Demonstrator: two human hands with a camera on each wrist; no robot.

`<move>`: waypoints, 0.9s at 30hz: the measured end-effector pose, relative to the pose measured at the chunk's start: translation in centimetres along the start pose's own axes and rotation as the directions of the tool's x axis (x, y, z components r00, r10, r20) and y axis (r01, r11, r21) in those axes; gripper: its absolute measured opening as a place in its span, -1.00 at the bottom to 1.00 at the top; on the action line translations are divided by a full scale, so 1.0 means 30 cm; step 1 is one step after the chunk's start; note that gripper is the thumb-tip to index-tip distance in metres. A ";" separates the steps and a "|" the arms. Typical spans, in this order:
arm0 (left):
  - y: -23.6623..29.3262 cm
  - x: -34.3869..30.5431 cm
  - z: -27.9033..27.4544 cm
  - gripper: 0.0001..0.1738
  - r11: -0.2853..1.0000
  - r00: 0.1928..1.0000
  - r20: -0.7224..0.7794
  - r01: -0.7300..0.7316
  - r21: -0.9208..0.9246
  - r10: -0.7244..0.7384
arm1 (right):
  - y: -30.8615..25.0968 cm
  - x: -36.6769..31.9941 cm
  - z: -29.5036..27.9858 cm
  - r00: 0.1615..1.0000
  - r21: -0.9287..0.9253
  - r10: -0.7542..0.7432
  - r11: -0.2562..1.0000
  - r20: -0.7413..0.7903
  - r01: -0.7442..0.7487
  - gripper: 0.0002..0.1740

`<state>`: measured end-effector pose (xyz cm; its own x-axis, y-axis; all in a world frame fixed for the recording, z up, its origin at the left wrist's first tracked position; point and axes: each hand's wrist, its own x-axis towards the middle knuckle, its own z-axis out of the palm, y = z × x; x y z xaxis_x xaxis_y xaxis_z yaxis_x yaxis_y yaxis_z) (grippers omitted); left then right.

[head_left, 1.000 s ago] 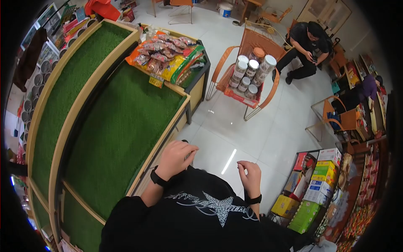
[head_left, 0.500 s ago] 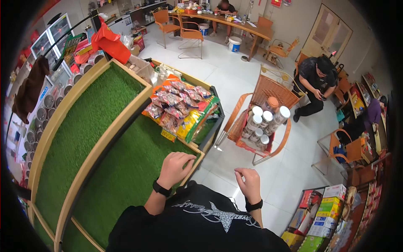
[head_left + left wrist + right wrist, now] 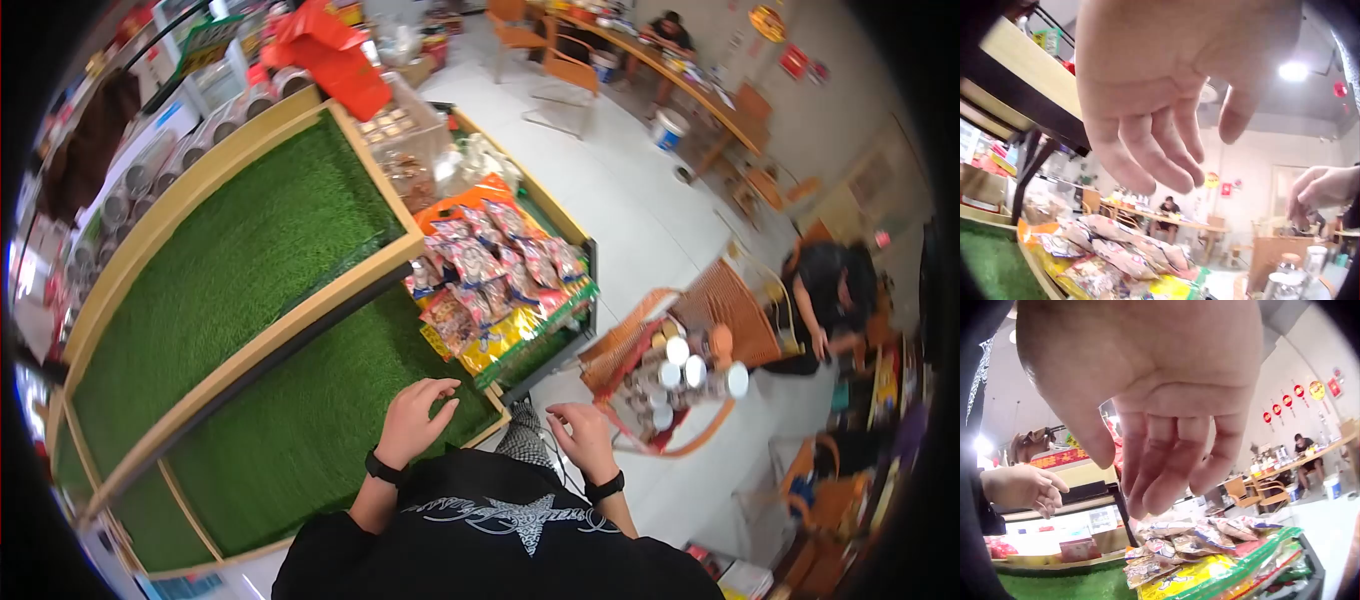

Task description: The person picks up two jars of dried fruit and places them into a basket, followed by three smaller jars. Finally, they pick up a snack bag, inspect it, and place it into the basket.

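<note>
My left hand [image 3: 414, 420] hangs in the air above the green turf shelf [image 3: 330, 440], its fingers loosely bent and holding nothing. To its right my right hand [image 3: 583, 437] is also raised, relaxed, with nothing in it. Ahead of both hands lies a pile of small snack packets [image 3: 490, 260] on larger yellow and orange bags. In the left wrist view the fingers [image 3: 1147, 150] droop above these packets [image 3: 1122, 250]. The right wrist view shows loosely curled fingers [image 3: 1166, 469] over the same pile [image 3: 1197, 544].
A wicker armchair [image 3: 735, 310] to the right carries a red box of lidded jars [image 3: 690, 372]. A wooden rail [image 3: 290, 340] borders the upper turf tier [image 3: 240, 220]. A seated person [image 3: 835, 290] is beyond the chair. A long table [image 3: 690, 85] stands at the back.
The head view has swung left and the body has moved closer to the snack pile. Both hands stay raised and hold nothing throughout. The chair with jars now appears lower and farther right.
</note>
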<state>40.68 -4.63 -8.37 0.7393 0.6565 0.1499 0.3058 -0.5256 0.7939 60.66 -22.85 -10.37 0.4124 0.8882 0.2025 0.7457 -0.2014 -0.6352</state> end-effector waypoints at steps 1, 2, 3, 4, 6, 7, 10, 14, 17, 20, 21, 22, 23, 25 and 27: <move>-0.001 0.021 0.008 -0.75 0.999 0.998 -0.046 0.035 0.005 -0.035 | 0.029 0.073 0.000 0.998 0.010 -0.042 0.999 0.038 0.042 -0.87; 0.002 0.039 0.016 -0.74 0.994 0.992 -0.061 0.112 -0.002 -0.112 | 0.046 0.150 0.001 0.991 0.014 -0.084 0.996 0.103 0.083 -0.83; 0.012 0.059 0.026 -0.73 0.982 0.979 -0.074 0.190 -0.011 -0.190 | 0.064 0.228 -0.009 0.978 0.023 -0.124 0.992 0.166 0.122 -0.79; 0.010 0.080 0.044 -0.73 0.975 0.968 -0.115 0.223 -0.006 -0.222 | 0.080 0.308 -0.021 0.948 -0.006 -0.184 0.981 0.258 0.192 -0.67; -0.020 0.129 0.090 -0.69 0.941 0.949 -0.134 0.252 -0.224 -0.286 | 0.130 0.447 -0.004 0.937 0.039 -0.233 0.972 0.261 0.231 -0.61; -0.029 0.160 0.108 -0.69 0.938 0.937 -0.166 0.270 -0.218 -0.309 | 0.161 0.514 0.014 0.940 0.057 -0.243 0.970 0.241 0.236 -0.54; -0.102 0.264 0.167 -0.57 0.958 0.968 -0.065 0.227 -0.178 -0.241 | 0.286 0.694 0.129 0.928 0.451 -0.081 0.887 0.362 -0.098 -0.44; -0.219 0.429 0.311 -0.47 0.799 0.899 -0.230 0.185 -0.572 -0.372 | 0.341 0.849 0.253 0.816 0.637 0.069 0.589 0.574 -0.498 -0.39; -0.321 0.534 0.368 -0.40 0.668 0.786 -0.218 0.303 -0.680 -0.578 | 0.334 0.902 0.290 0.712 0.519 0.092 0.621 0.696 -0.587 -0.33; -0.312 0.585 0.392 -0.47 0.570 0.670 -0.242 0.324 -0.755 -0.702 | 0.308 0.915 0.275 0.677 0.545 0.043 0.558 0.734 -0.626 -0.35; -0.300 0.590 0.391 -0.47 0.568 0.662 -0.252 0.317 -0.759 -0.706 | 0.305 0.911 0.270 0.694 0.580 0.030 0.524 0.719 -0.624 -0.36; -0.287 0.589 0.390 -0.52 0.539 0.636 -0.267 0.281 -0.794 -0.724 | 0.301 0.905 0.260 0.726 0.644 -0.020 0.480 0.687 -0.596 -0.45; -0.271 0.586 0.395 -0.56 0.508 0.610 -0.277 0.243 -0.827 -0.743 | 0.305 0.901 0.237 0.722 0.638 -0.023 0.487 0.692 -0.596 -0.45; -0.190 0.573 0.393 -0.66 0.522 0.601 -0.329 0.175 -0.835 -0.729 | 0.296 0.889 0.170 0.728 0.646 -0.031 0.488 0.685 -0.587 -0.47; -0.113 0.524 0.392 -0.80 0.444 0.668 -0.270 0.101 -0.890 -0.693 | 0.321 0.858 0.145 0.768 0.715 -0.060 0.418 0.637 -0.560 -0.56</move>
<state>58.33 1.11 -15.63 0.1197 0.9492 -0.2908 -0.3238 0.3143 0.8924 76.16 -0.13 -14.51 -0.0610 0.9577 -0.2814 -0.2934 -0.2866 -0.9120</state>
